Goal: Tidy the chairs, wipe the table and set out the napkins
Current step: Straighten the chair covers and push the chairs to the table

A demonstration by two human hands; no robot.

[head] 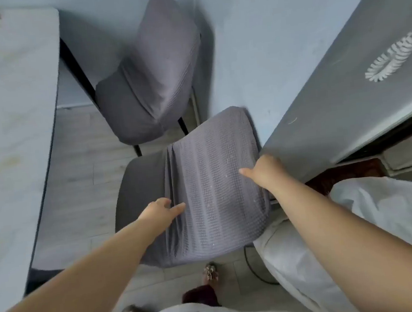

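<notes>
Head view: chair-tidying step, near chair held in both hands

At far left runs the surface point(8, 124), covered in a pale cloth, its long edge facing the chairs. No napkins or wiping cloth show on the part in view. Beyond its corner the far chair point(153, 85) stands close to the blue wall, seat turned toward the surface. The left hand point(158, 212) grasps the left edge of the near chair point(215, 180) at its backrest, one of its fingers point(178, 208) lying on the waffle fabric and the others tucked at the fold. The near chair stands apart from the surface, angled, with open floor between. The right hand point(267, 171) holds the backrest's right edge, thumb on the front; its other fingers are hidden behind the edge, so the grasp there is judged, not seen. Just right of that hand stands a grey appliance point(331, 81), and below it a white bag point(368, 205) touches the chair's lower right side.

Judging by this, tidying the chairs is in hand, with wiping and napkins not yet begun. The next move likely calls for swinging the chair left toward the surface, clear of the appliance and the bag
</notes>
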